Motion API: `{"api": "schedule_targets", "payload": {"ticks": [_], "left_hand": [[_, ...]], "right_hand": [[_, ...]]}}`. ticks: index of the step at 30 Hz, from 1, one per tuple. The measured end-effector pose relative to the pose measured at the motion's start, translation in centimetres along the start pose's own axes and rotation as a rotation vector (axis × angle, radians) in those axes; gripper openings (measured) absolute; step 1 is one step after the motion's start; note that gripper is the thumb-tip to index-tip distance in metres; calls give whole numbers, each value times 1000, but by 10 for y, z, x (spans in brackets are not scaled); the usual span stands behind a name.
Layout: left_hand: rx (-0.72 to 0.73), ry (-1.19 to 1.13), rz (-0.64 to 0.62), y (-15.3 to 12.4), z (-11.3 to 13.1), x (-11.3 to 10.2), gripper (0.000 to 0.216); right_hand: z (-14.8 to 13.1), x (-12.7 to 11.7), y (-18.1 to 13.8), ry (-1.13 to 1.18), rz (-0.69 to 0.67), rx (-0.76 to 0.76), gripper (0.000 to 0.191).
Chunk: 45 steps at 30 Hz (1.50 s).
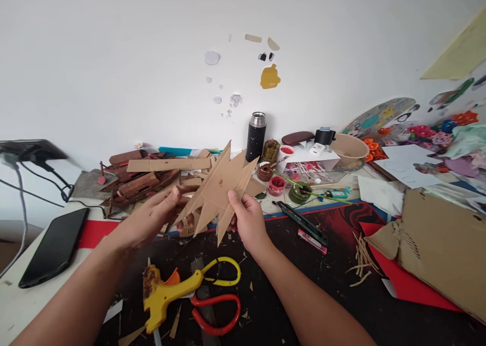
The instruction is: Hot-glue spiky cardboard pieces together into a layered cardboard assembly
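A jagged, pointed cardboard cutout (218, 186) is held up above the dark work mat. My right hand (250, 219) grips its lower right part, thumb on the front face and fingers behind. At the cutout's left edge is my left hand (155, 214), its thumb raised off the cardboard and its fingers partly hidden behind it; the hand looks open. Below them lie a yellow hot glue gun (167, 293) and a pair of scissors with a red handle (228, 328), one loop of which is yellow.
Brown cardboard models (140, 184) are piled at the back left, near a black phone (55, 247). Behind the hands stand a black thermos (256, 136) and open paint jars (277, 185). A utility knife (299, 222) lies right, before a large cardboard sheet (440, 250).
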<state>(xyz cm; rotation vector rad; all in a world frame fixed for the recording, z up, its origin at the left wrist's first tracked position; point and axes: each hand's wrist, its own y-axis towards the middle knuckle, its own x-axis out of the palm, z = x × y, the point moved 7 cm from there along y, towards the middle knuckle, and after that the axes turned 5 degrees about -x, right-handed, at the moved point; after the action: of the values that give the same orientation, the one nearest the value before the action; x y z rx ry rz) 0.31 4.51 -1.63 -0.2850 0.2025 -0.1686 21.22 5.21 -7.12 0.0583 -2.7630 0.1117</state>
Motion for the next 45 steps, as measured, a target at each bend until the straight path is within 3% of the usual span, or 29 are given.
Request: {"api": "schedule_targets", "payload": {"ticks": [3,5,11,23,32,39,45], "left_hand": [[-26,-61,-223,-5,-1,30,70],[-47,-56,-282,-7,2,42,62],[-79,26,-284,-6,4,46,46],[-71,-26,-309,-3,1,35,49],[-61,-38,-129,-1,6,15,60],[90,211,-207,-6,14,32,52],[267,579,-12,-15,22,41,46]], "right_hand": [[-2,-1,0,6,14,-29,62],[-5,-4,1,-18,37,-65,60],[-6,-8,2,-83,61,-96,59],[-11,-11,4,-13,106,-58,65],[-14,-19,11,102,136,-99,66],[-12,-21,12,131,160,-98,68],[-12,-19,11,101,154,-100,69]]}}
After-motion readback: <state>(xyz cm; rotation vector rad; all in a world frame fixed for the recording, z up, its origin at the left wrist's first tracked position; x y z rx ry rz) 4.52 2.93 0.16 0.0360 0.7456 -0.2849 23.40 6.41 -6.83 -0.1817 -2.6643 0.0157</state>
